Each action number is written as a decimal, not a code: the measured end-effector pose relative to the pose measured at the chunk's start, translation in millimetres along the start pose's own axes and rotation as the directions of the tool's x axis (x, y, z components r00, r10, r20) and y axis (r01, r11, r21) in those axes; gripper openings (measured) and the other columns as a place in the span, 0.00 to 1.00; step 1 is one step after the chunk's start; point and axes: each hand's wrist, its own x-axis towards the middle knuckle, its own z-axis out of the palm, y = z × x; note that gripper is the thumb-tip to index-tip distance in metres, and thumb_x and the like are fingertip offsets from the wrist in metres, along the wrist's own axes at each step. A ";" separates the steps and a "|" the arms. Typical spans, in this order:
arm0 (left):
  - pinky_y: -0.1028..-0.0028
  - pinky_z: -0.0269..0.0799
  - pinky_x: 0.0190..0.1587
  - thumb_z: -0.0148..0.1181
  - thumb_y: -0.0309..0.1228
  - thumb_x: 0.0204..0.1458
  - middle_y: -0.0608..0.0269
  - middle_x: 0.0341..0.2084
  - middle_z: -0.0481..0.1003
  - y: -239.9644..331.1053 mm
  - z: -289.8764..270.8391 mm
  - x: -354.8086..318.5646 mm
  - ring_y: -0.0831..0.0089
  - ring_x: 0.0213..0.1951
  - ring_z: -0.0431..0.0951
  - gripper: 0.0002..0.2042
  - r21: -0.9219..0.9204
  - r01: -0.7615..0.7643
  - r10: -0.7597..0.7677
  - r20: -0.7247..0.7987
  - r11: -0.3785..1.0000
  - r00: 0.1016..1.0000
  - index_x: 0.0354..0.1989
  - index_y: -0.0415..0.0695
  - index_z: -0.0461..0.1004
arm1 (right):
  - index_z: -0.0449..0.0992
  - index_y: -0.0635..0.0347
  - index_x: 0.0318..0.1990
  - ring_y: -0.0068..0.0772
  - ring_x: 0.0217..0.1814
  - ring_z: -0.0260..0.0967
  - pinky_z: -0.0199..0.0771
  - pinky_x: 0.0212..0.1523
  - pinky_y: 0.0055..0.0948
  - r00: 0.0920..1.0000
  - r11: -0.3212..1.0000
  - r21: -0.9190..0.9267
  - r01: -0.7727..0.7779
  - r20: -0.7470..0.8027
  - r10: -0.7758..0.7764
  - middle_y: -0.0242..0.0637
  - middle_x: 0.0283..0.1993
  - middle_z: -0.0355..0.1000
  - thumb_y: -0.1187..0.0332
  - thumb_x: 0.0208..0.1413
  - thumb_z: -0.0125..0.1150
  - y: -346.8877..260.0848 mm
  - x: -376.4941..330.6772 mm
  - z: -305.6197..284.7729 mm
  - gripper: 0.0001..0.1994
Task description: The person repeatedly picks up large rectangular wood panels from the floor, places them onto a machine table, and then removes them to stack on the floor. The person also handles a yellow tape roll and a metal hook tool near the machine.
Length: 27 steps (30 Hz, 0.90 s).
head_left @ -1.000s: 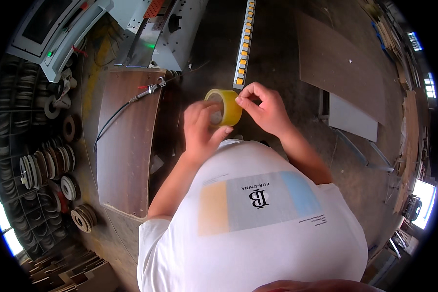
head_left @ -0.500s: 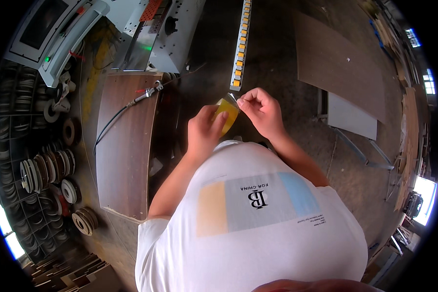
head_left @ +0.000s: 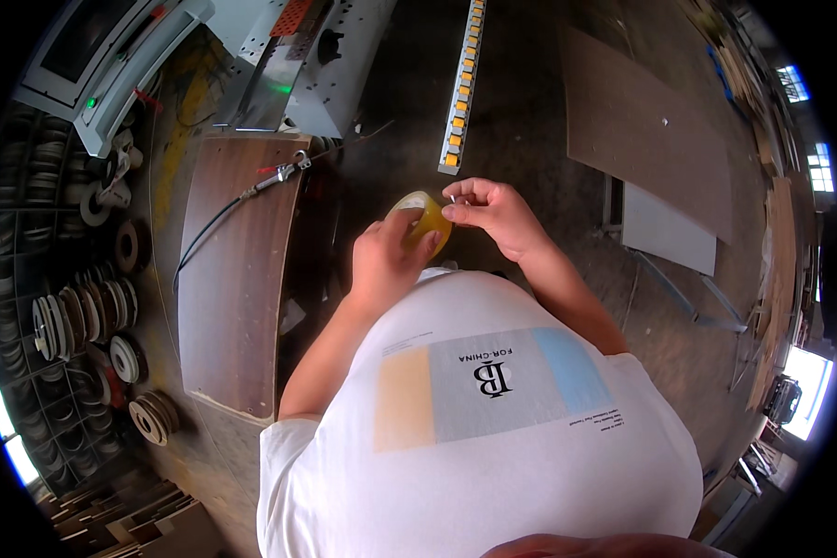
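A roll of yellowish clear tape (head_left: 433,221) is gripped in my left hand (head_left: 381,260), with the thumb on its near side and the fingers over its upper part. Close against the roll's right side, my right hand (head_left: 498,219) is closed in a pinch, thumb against fingertips. Between those fingertips shows a small pale bit, which looks like the loose end of the tape. Whether it still joins the roll is too small to tell. Both hands are held in front of my white T-shirt (head_left: 493,465).
Ahead runs a narrow rail with yellow rollers (head_left: 457,121). Left are a grey machine (head_left: 335,84), a brown wood-grain board (head_left: 237,270) bearing an air gun with hose (head_left: 277,175), and several edge-band rolls (head_left: 86,316). A large brown panel (head_left: 651,139) lies right.
The roll has turned so more of its round side shows. My right fingers have shifted slightly left and down, and the shiny strip standing up between the hands no longer shows.
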 end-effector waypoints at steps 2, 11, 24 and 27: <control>0.60 0.77 0.36 0.72 0.35 0.50 0.49 0.31 0.82 -0.2 -0.8 -0.9 0.51 0.33 0.82 0.18 0.011 0.001 -0.001 -0.011 1.000 1.000 0.46 0.40 0.77 | 0.81 0.65 0.42 0.17 0.38 0.71 0.72 0.43 0.18 1.000 0.998 0.057 -0.011 0.005 0.011 0.27 0.37 0.77 0.72 0.55 0.74 3.4 1.9 -0.3 0.10; 0.68 0.79 0.37 0.71 0.30 0.53 0.45 0.33 0.81 9.8 -16.5 -5.0 0.55 0.32 0.84 0.20 0.023 0.039 -0.041 0.083 0.999 0.996 0.51 0.36 0.74 | 0.81 0.61 0.37 0.17 0.39 0.71 0.72 0.43 0.20 0.979 0.965 -0.174 0.198 -0.009 -0.203 0.26 0.36 0.77 0.68 0.57 0.73 15.0 8.1 1.3 0.08; 0.73 0.77 0.31 0.73 0.26 0.48 0.56 0.29 0.82 58.1 -61.8 -4.8 0.65 0.26 0.82 0.15 0.156 -0.105 0.135 -0.195 0.982 0.972 0.45 0.44 0.81 | 0.76 0.61 0.36 0.22 0.41 0.70 0.74 0.46 0.26 0.747 0.714 -0.272 0.645 0.026 -0.664 0.33 0.41 0.72 0.81 0.56 0.68 -31.7 -28.0 24.3 0.06; 0.73 0.74 0.28 0.72 0.23 0.47 0.57 0.26 0.82 89.7 -82.5 -5.2 0.67 0.24 0.80 0.12 0.215 -0.206 0.242 -0.157 0.955 0.957 0.41 0.41 0.82 | 0.76 0.60 0.35 0.25 0.41 0.70 0.74 0.47 0.30 0.676 0.666 -0.149 0.731 0.026 -0.737 0.33 0.40 0.72 0.80 0.54 0.71 -58.8 -50.1 30.5 0.08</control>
